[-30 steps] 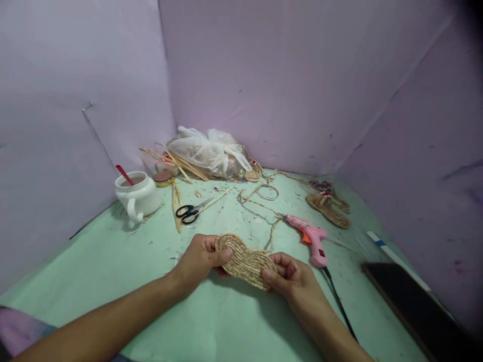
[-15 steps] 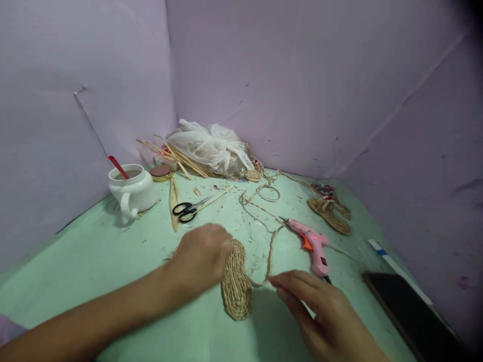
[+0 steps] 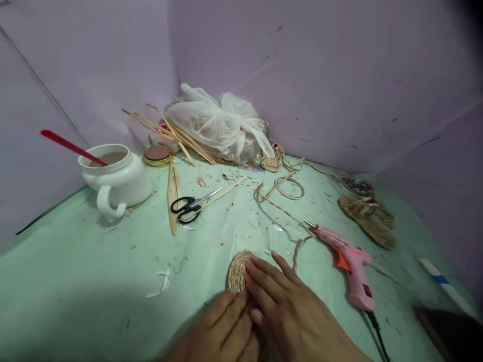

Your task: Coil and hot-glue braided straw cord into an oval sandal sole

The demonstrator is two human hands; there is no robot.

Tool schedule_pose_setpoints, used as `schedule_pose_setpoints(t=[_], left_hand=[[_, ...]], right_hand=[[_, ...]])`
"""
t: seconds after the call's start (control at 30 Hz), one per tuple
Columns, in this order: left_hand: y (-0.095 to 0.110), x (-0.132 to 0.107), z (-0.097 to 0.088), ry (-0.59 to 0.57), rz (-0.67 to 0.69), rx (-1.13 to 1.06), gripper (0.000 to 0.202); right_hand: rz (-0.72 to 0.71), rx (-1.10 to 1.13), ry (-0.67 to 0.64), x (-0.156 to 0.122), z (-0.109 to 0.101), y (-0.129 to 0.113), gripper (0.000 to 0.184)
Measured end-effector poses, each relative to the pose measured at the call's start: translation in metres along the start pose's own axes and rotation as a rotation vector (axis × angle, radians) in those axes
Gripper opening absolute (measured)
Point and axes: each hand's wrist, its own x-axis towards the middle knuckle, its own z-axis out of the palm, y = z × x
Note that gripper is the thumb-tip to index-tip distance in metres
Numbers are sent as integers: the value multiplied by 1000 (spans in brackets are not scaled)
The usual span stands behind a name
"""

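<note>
A small sole-shaped piece of coiled braided straw cord (image 3: 238,274) lies on the table in front of me, its lower part hidden under my hands. My left hand (image 3: 226,327) is closed over its lower end, fingers bent together. My right hand (image 3: 289,306) lies open across its right side, fingers stretched and pressing flat on the coils. From beside my right hand a loose cord (image 3: 298,254) runs up the table toward the tip of a pink glue gun (image 3: 349,256), whose red light is lit.
Black-handled scissors (image 3: 188,207) lie beside straw strips (image 3: 172,201). A white mug (image 3: 121,181) with a red stick stands at left, near a round lidded tin (image 3: 157,156). Behind are a white plastic bag (image 3: 226,123) and a ring (image 3: 290,188). A finished straw slipper (image 3: 368,221) and dark phone (image 3: 449,329) are at right.
My right hand has let go of the loose cord and come onto the sole. My left hand has moved from its top to its lower end. The view has shifted closer.
</note>
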Motion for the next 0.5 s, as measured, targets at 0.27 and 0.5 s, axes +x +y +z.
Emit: schedule_pose_setpoints(t=[0.27,0.5], left_hand=[[9,-8,0,-105,63,53,26],[2,-5,-28,-154,-69,-98,48]], right_hand=[[236,108,43,19,4,-21,14],[303,314,241,4,-12,-5,25]])
